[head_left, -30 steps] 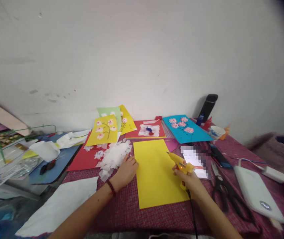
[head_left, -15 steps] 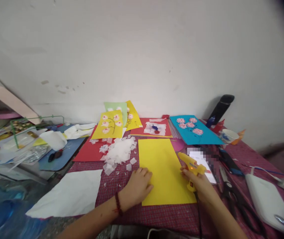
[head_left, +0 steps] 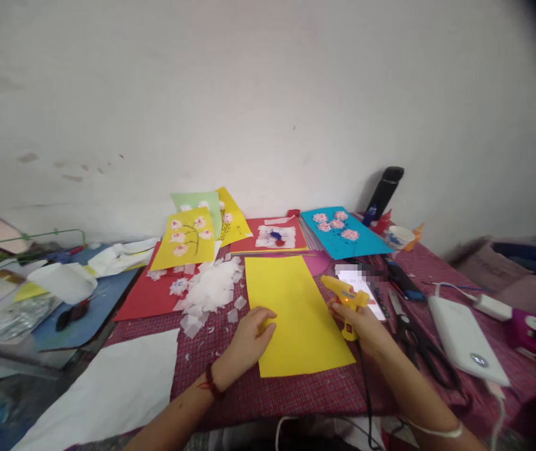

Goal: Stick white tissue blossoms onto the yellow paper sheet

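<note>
A plain yellow sheet of paper (head_left: 296,313) lies on the red checked tablecloth (head_left: 305,398). My left hand (head_left: 249,335) is over its left edge, fingers curved and apart, holding nothing; whether the fingertips touch the paper I cannot tell. Over the sheet's right edge, my right hand (head_left: 364,322) grips a yellow glue gun (head_left: 348,294), its nozzle pointing left and a small orange light glowing on its side. A black cord runs from its handle towards the table's front edge. To the left of the sheet is a pile of small white paper squares (head_left: 214,285).
Finished flower pictures, one on blue card (head_left: 343,233) and one on yellow card (head_left: 185,238), are at the back. A phone (head_left: 364,291), black-handled scissors (head_left: 420,344) and a white power bank (head_left: 467,338) lie on the right. White paper (head_left: 108,388) covers the front left.
The view has swung to the right, so everything sits further left. My left fingers have become more curved and spread. The glue gun stays in my right hand over the sheet's right edge.
</note>
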`<state>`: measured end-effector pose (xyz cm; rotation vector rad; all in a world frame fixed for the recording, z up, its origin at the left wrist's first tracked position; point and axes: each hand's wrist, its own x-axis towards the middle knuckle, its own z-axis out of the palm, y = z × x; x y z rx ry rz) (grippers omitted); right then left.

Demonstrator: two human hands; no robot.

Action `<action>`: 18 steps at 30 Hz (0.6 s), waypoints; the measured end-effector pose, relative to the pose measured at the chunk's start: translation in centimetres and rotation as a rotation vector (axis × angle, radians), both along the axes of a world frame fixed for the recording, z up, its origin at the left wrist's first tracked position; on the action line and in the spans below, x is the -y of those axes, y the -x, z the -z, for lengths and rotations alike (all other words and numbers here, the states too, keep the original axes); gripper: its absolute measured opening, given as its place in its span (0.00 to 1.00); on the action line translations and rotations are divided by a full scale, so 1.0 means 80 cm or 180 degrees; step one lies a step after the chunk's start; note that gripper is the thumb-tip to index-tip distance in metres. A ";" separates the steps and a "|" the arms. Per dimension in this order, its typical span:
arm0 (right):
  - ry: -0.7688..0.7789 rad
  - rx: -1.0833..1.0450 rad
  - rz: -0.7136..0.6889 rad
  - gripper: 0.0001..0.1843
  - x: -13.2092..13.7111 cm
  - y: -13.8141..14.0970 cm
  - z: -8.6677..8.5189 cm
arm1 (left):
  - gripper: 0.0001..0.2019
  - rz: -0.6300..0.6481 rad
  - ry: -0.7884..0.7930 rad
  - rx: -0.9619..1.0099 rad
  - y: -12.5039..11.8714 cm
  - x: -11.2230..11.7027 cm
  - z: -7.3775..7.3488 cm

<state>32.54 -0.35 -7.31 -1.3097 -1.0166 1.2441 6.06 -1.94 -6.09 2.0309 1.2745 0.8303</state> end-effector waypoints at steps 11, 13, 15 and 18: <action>-0.0119 0.0160 0.0031 0.12 0.045 -0.004 -0.014 | 0.09 0.0833 -0.0007 -0.1099 0.018 0.038 -0.011; -0.0198 0.0288 0.0127 0.12 0.048 -0.008 -0.021 | 0.09 0.0874 -0.0093 -0.1492 0.018 0.040 -0.016; -0.0145 0.0471 0.0170 0.13 0.051 -0.011 -0.030 | 0.10 0.0716 -0.0206 -0.1759 0.018 0.040 -0.017; -0.0050 0.0819 0.0176 0.15 0.054 -0.015 -0.043 | 0.15 0.0526 -0.0312 -0.1793 0.017 0.040 -0.013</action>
